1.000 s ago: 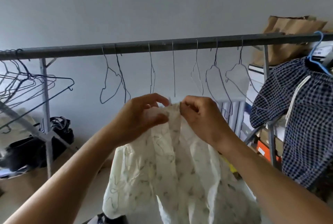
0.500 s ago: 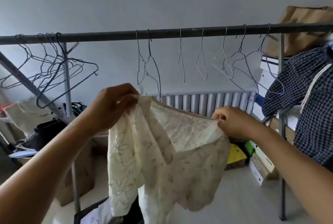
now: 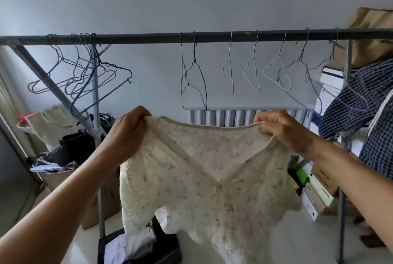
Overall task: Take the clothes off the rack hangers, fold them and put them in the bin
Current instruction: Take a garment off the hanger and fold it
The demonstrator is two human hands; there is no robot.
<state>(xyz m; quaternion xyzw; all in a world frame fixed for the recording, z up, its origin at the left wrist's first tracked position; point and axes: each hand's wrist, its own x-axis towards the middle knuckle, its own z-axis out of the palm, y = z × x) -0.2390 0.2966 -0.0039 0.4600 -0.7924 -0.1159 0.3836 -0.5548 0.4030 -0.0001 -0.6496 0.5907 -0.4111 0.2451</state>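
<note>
A cream patterned top (image 3: 204, 174) hangs spread out in front of me, below the dark rack bar (image 3: 212, 37). My left hand (image 3: 127, 134) grips its left shoulder and my right hand (image 3: 280, 129) grips its right shoulder, with the neckline stretched between them. Several bare wire hangers (image 3: 229, 72) dangle from the bar. A blue checked garment (image 3: 370, 115) hangs at the right end of the rack. Below the top, a dark bin (image 3: 170, 251) holds some white cloth, partly hidden.
A rack leg (image 3: 96, 102) and a slanted brace (image 3: 49, 82) stand at the left, with bags and cardboard boxes (image 3: 61, 140) behind them. A white radiator (image 3: 234, 116) lines the wall. Stacked boxes (image 3: 316, 191) and a brown paper bag (image 3: 370, 36) crowd the right.
My hands have drawn apart, spreading the top from a bunched hold into a flat, wide hang. The view has shifted left along the rack.
</note>
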